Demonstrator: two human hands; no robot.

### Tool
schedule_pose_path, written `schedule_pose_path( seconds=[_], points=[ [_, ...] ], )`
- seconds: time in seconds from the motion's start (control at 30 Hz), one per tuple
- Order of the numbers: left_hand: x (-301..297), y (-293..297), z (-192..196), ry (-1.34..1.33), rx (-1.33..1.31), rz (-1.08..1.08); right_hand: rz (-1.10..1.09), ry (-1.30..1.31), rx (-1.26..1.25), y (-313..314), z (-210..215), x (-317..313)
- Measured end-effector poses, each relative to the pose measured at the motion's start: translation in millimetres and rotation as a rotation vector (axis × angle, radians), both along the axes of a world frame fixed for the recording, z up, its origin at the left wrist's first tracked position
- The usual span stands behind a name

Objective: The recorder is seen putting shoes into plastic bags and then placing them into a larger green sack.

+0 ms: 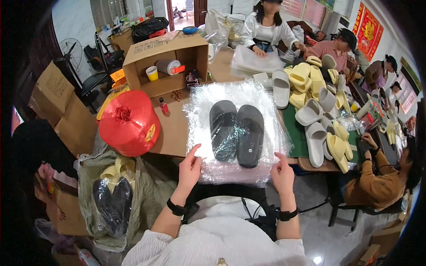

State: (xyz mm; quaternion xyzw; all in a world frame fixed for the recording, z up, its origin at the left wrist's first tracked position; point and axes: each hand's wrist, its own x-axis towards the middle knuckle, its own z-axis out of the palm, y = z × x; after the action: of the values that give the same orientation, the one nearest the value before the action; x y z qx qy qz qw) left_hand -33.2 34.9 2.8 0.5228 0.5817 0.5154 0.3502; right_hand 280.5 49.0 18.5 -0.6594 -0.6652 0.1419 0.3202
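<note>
A person's left hand (190,168) and right hand (282,172) are flanking a shiny stack of clear plastic bags (199,117), forefingers extending, other fingers curling; whether either is pinching film, this onlooker cannot tell. Between them, a pair of black slippers (249,137) is lying under clear film atop the stack. A round red plastic-twine roll (131,128) is sitting left, an open brown cardboard box (166,44) is standing beyond, and pale-yellow and grey slides (316,113) are lying heaped at right.

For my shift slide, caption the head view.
Left hand and right hand flank two dark slippers and stacked clear plastic bags.
</note>
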Motion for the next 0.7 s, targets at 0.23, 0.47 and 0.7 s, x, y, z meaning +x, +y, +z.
schedule_pose_path(
  seconds=[0.23, 0.47, 0.7],
  points=[
    [-17, 6, -10, -0.210, -0.023, -0.050, 0.109, 0.244, -0.019, -6, 20, -12],
    [-3, 2, -2, -0.217, -0.021, -0.075, 0.115, -0.039, 0.175, 7, 16, -40],
    [-11, -1, -8, -0.242, -0.038, -0.089, 0.015, 0.024, -0.012, 20, 4, -49]
  ],
)
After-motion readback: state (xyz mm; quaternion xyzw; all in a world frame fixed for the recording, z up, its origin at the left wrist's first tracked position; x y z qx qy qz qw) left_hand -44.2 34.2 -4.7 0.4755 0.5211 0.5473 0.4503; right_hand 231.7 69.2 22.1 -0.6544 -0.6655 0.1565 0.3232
